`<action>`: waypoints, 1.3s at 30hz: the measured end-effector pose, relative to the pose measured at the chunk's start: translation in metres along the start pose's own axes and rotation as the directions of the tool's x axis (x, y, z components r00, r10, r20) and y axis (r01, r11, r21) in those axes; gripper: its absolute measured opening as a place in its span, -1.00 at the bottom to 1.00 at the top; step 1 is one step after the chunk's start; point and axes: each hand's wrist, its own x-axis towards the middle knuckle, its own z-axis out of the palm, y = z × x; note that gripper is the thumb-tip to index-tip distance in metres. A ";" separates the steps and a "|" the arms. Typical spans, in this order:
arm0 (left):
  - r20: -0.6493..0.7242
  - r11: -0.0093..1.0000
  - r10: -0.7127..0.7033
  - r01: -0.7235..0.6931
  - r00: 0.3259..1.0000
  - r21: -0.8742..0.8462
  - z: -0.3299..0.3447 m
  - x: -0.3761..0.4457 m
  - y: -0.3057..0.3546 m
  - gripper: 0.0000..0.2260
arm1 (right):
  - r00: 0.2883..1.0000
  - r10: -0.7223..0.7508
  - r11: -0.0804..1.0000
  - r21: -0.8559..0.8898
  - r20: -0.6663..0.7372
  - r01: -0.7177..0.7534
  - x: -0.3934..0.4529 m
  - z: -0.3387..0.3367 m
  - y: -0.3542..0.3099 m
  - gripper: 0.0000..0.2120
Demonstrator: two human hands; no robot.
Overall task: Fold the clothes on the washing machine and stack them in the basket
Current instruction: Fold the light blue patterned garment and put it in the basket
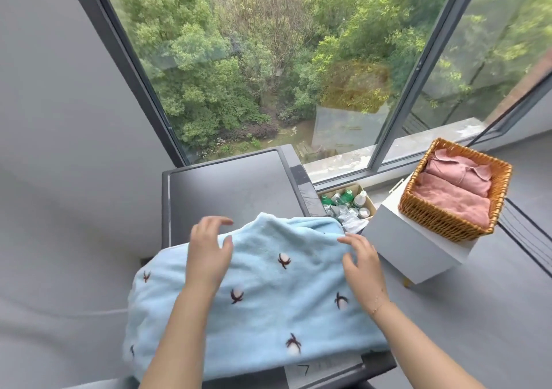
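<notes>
- Folding is in hand: a light blue fleece garment with dark embroidered motifs lies flat on the dark grey washing machine top, covering its near half.
- Left hand rests palm-down on the garment's far left portion, fingers spread and loosely curved, pinching nothing.
- Right hand rests on the far right portion, fingers spread and bent at the tips, apparently smoothing rather than gripping; cannot confirm.
- Garment's long axis runs left to right, tilted slightly, with its far edge rolled toward the window.
- Woven wicker basket sits on a white stand to the right, well apart, already holding folded pink clothes.
- Judgement: the next move calls for another fold to reduce width, then a two-handed lift to the basket.
</notes>
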 end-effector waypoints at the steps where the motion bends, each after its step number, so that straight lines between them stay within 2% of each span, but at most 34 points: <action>1: 0.076 0.992 0.124 -0.125 0.989 0.005 0.015 0.009 0.020 -0.75 | 0.998 0.057 0.998 0.039 0.039 -0.058 0.011 -0.007 0.007 -0.62; 3: 0.236 0.954 0.285 -0.300 0.929 0.030 0.043 0.027 0.052 -0.77 | 0.973 0.153 0.980 0.097 0.172 -0.171 0.030 -0.017 0.019 -0.59; 4: 0.329 0.940 0.300 -0.336 0.895 0.057 0.057 0.035 0.062 -0.76 | 0.947 0.206 0.967 0.100 0.245 -0.236 0.040 -0.019 0.027 -0.57; 7: 0.601 0.907 0.157 -0.355 0.784 0.227 0.084 0.052 0.072 -0.65 | 0.852 0.315 0.920 0.085 0.419 -0.382 0.062 -0.014 0.060 -0.65; 10: 0.660 0.904 0.073 -0.329 0.747 0.273 0.091 0.060 0.070 -0.69 | 0.819 0.289 0.902 0.145 0.496 -0.406 0.066 -0.025 0.059 -0.93; 12: 0.650 0.906 0.084 -0.329 0.756 0.266 0.087 0.062 0.068 -0.76 | 0.802 0.244 0.917 0.140 0.544 -0.374 0.070 -0.038 0.065 -0.88; 13: 0.655 0.912 0.090 -0.326 0.751 0.249 0.085 0.064 0.068 -0.84 | 0.770 0.227 0.919 0.130 0.596 -0.372 0.073 -0.046 0.068 -0.84; 15: 0.669 0.947 0.049 -0.248 0.741 0.205 0.081 0.066 0.063 -0.85 | 0.717 0.204 0.933 0.089 0.667 -0.348 0.083 -0.057 0.066 -0.71; 17: 0.685 0.965 -0.016 -0.169 0.728 0.202 0.078 0.068 0.058 -0.88 | 0.749 0.172 0.971 0.016 0.640 -0.237 0.095 -0.054 0.057 -0.60; 20: 0.646 0.940 -0.110 -0.132 0.756 0.314 0.084 0.074 0.060 -0.93 | 0.923 0.108 0.986 -0.157 0.368 -0.053 0.113 -0.035 0.042 -0.61; 22: 0.584 0.910 -0.132 -0.136 0.801 0.392 0.090 0.075 0.063 -0.83 | 0.940 0.182 0.949 -0.300 0.287 -0.093 0.123 -0.021 0.048 -0.64; 24: 0.516 0.859 -0.064 -0.216 0.854 0.464 0.098 0.075 0.060 -0.74 | 0.910 0.258 0.911 -0.396 0.326 -0.116 0.123 -0.008 0.059 -0.61; 27: 0.428 0.812 -0.009 -0.243 0.904 0.530 0.109 0.074 0.050 -0.73 | 0.941 0.240 0.950 -0.257 0.238 -0.177 0.119 -0.006 0.068 -0.71; 29: 0.394 0.767 -0.035 -0.228 0.918 0.599 0.120 0.069 0.047 -0.85 | 0.914 0.367 0.930 -0.065 0.173 -0.362 0.112 -0.012 0.078 -0.82; 30: 0.360 0.758 -0.026 -0.217 0.932 0.616 0.127 0.062 0.047 -0.87 | 0.855 0.488 0.867 0.012 0.175 -0.498 0.103 -0.016 0.086 -0.87; 31: 0.316 0.770 0.012 -0.210 0.949 0.602 0.133 0.055 0.051 -0.80 | 0.771 0.609 0.770 0.094 0.186 -0.631 0.093 -0.019 0.094 -0.87; 32: 0.274 0.798 0.079 -0.226 0.958 0.558 0.141 0.047 0.058 -0.72 | 0.644 0.731 0.615 0.193 0.224 -0.765 0.080 -0.025 0.101 -0.79; 34: 0.273 0.838 0.219 -0.324 0.937 0.439 0.155 0.026 0.080 -0.66 | 0.331 0.853 0.169 0.386 0.403 -0.907 0.054 -0.032 0.110 -0.60; 36: 0.392 0.835 0.274 -0.420 0.878 0.356 0.170 -0.003 0.101 -0.66 | 0.079 0.790 -0.247 0.434 0.608 -0.866 0.027 -0.035 0.116 -0.67; 37: 0.456 0.832 0.265 -0.440 0.850 0.338 0.178 -0.017 0.108 -0.65 | -0.007 0.723 -0.423 0.435 0.690 -0.795 0.015 -0.032 0.123 -0.74; 38: 0.504 0.832 0.239 -0.443 0.830 0.334 0.184 -0.028 0.109 -0.63 | -0.065 0.663 -0.549 0.425 0.746 -0.720 0.006 -0.027 0.126 -0.76; 39: 0.544 0.833 0.204 -0.436 0.814 0.340 0.190 -0.036 0.108 -0.60 | -0.093 0.609 -0.642 0.420 0.788 -0.641 -0.002 -0.020 0.135 -0.74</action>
